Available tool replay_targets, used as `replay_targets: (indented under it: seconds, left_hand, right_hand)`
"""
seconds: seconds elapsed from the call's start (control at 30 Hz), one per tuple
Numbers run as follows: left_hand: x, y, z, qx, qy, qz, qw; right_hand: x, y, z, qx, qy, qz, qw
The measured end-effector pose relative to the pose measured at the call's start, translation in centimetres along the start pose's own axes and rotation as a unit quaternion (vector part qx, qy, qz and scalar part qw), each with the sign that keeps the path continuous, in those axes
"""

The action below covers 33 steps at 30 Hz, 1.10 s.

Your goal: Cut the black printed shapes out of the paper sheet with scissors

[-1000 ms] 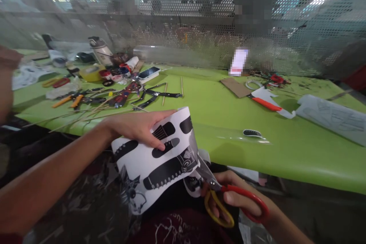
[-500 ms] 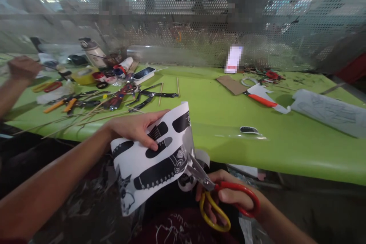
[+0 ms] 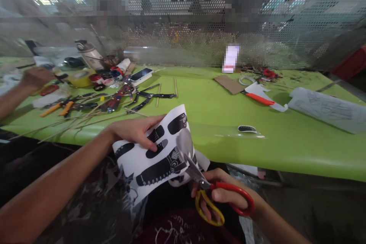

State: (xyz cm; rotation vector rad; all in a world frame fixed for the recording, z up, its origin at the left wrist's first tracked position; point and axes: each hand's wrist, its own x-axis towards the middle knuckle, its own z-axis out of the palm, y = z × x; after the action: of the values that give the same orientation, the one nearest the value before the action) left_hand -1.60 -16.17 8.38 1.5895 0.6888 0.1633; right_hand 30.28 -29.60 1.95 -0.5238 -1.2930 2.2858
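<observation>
My left hand grips a white sheet printed with black shapes, fingers curled over its upper left edge, holding it above my lap in front of the green table. My right hand is closed through the handles of red and yellow scissors. The scissor blades point up-left and meet the sheet's right edge, partly parted around the paper. A small cut-out black shape lies on the table near the front edge.
Another person's hand reaches over the table's far left among pliers, sticks, tape rolls and a phone. A cardboard piece, an orange-handled tool and a printed sheet lie to the right. A perforated screen stands behind.
The sheet and scissors have shifted slightly left and down together, the blades working further into the paper's edge. The other person's hand has moved in over the far-left table.
</observation>
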Motion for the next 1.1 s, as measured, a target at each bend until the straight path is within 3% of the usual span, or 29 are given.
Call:
replay_targets:
  seconds: [0.13,0.27,0.43,0.63,0.73,0.87,1.0,1.1]
  left_hand:
    - [-0.2,0.5,-0.2,0.047,0.002,0.0,0.999]
    - [-0.6,0.9,-0.3,0.099,0.033,-0.002,0.995]
    - [-0.9,2.0,-0.4,0.159,0.033,-0.013,0.987]
    - [-0.3,2.7,-0.4,0.249,-0.006,-0.009,0.968]
    - [-0.2,2.8,-0.2,0.236,-0.016,-0.019,0.971]
    - [-0.4,2.7,0.0,0.18,-0.023,-0.037,0.983]
    - [-0.5,2.5,0.2,0.193,0.005,-0.029,0.981]
    - [-0.5,2.4,0.4,0.181,0.0,-0.037,0.983]
  right_hand:
    - [0.0,-0.4,0.3,-0.012,0.015,0.002,1.0]
    - [0.2,-0.3,-0.3,0.01,-0.021,-0.019,1.0]
    - [0.1,0.1,-1.1,0.062,-0.07,0.026,0.995]
    - [0.0,-1.0,0.2,-0.027,-0.008,0.065,0.998]
    - [0.3,-1.2,0.9,-0.091,0.039,0.05,0.994]
    - [0.9,-0.5,1.7,-0.067,0.076,0.015,0.995]
    - [1.6,0.4,2.3,-0.031,0.087,-0.011,0.996]
    - [1.9,0.9,2.4,-0.06,0.097,-0.006,0.993]
